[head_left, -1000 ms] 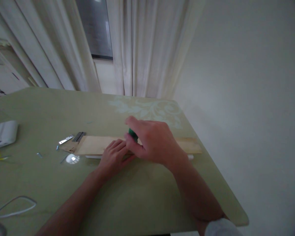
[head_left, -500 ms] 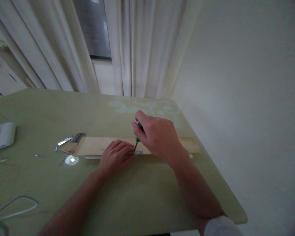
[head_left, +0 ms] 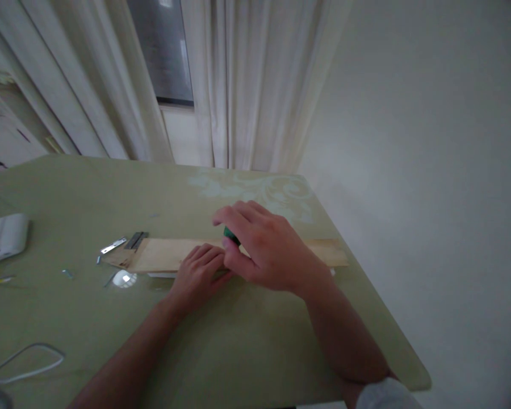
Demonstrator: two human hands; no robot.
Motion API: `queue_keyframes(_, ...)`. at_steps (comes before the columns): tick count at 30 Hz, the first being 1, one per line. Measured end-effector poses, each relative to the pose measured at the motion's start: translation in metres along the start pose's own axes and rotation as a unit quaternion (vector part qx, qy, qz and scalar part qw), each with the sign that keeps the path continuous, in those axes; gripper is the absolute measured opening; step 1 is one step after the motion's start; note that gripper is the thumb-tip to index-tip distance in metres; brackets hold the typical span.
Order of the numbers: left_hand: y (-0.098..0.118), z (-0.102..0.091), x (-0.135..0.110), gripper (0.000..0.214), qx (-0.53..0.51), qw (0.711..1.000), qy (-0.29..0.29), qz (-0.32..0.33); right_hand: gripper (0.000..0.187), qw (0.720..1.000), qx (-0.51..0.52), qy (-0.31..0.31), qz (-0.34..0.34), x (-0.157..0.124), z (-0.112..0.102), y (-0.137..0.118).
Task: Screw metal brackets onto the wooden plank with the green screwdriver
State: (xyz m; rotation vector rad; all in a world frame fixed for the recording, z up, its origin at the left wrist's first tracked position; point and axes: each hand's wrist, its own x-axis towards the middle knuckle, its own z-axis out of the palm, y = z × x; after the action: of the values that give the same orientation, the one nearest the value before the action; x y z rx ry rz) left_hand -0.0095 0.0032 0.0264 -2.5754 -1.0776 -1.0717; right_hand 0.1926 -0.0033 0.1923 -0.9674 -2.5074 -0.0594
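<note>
A long, pale wooden board [head_left: 157, 254] lies across the table. My left hand [head_left: 200, 270] rests on it, fingers stretched out over the top and thumb apart at the near edge. Between the thumb and fingers of my right hand [head_left: 266, 247] is a screwdriver, its green handle [head_left: 231, 234] partly showing. The right index finger reaches over the handle's top. Both the screwdriver's tip and the small metal plate seen earlier on the board's near edge are now hidden behind my hands.
Dark metal hinges [head_left: 136, 240] and a shiny metal strip [head_left: 113, 246] lie by the board's left end. Small screws [head_left: 68, 274] lie farther left. A white device [head_left: 4, 236] and a looped cable [head_left: 29, 360] sit at left. A wall [head_left: 430, 187] runs along the right.
My right hand has come left and lower and turned over the screwdriver, covering its shaft and the metal plate. My left hand stays on the board, nearly unmoved.
</note>
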Motion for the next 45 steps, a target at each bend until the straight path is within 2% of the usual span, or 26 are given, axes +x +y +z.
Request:
queue_keyframes(2,-0.001,0.0,0.0,0.016,0.001,1.0,0.003,0.002,0.027,1.0,-0.012,0.006,0.015,-0.001,-0.001,-0.001)
queue_keyframes(6,0.0,-0.001,0.001,0.014,-0.016,1.0,-0.022,-0.005,0.034,0.994,-0.033,0.013,0.105,0.001,0.001,0.002)
queue_keyframes(7,0.0,-0.001,0.001,0.014,-0.018,1.0,-0.023,-0.005,0.032,0.995,-0.025,0.008,0.099,0.001,0.0,0.002)
queue_keyframes(9,0.0,-0.002,0.001,0.014,-0.013,1.0,-0.013,-0.004,0.028,0.999,-0.001,-0.008,0.046,-0.001,-0.001,-0.002)
queue_keyframes(12,0.0,-0.001,0.0,0.018,0.006,1.0,0.004,-0.006,0.031,0.999,0.037,-0.023,-0.02,-0.004,-0.002,-0.009)
queue_keyframes(14,-0.001,0.0,-0.001,0.019,0.016,1.0,0.008,-0.003,0.031,0.999,0.045,-0.01,-0.003,-0.003,0.002,-0.01)
queue_keyframes(17,-0.001,0.001,-0.001,0.016,0.004,1.0,-0.014,-0.003,0.031,0.997,0.046,0.048,0.049,0.003,0.011,-0.001)
queue_keyframes(21,-0.001,0.0,0.0,0.016,-0.013,0.999,-0.032,-0.014,0.03,0.99,0.103,0.089,0.04,0.007,0.018,0.01)
queue_keyframes(26,0.0,0.0,-0.001,0.015,-0.014,0.999,-0.031,-0.013,0.046,0.983,0.174,0.059,-0.011,0.003,0.008,0.012)
queue_keyframes(29,-0.001,0.0,-0.001,0.016,-0.018,0.999,-0.027,-0.012,0.054,0.977,0.207,0.039,-0.018,-0.001,0.0,0.014)
queue_keyframes(32,-0.001,0.0,-0.001,0.015,-0.014,1.0,-0.019,-0.007,0.044,0.977,0.211,0.033,-0.017,-0.002,-0.002,0.016)
queue_keyframes(35,0.0,-0.001,0.0,0.013,-0.014,1.0,-0.016,-0.007,0.029,0.982,0.178,0.058,0.014,0.0,0.001,0.015)
queue_keyframes(38,0.0,-0.001,0.0,0.014,-0.022,0.999,-0.024,-0.007,0.03,0.985,0.157,0.07,0.031,0.003,0.003,0.015)
queue_keyframes(42,0.0,-0.002,0.0,0.013,-0.017,1.0,-0.019,-0.005,0.027,0.977,0.208,0.015,-0.037,0.0,-0.003,0.016)
queue_keyframes(45,0.0,-0.002,0.001,0.013,-0.015,1.0,-0.011,-0.002,0.035,0.972,0.23,-0.013,-0.041,-0.003,-0.006,0.016)
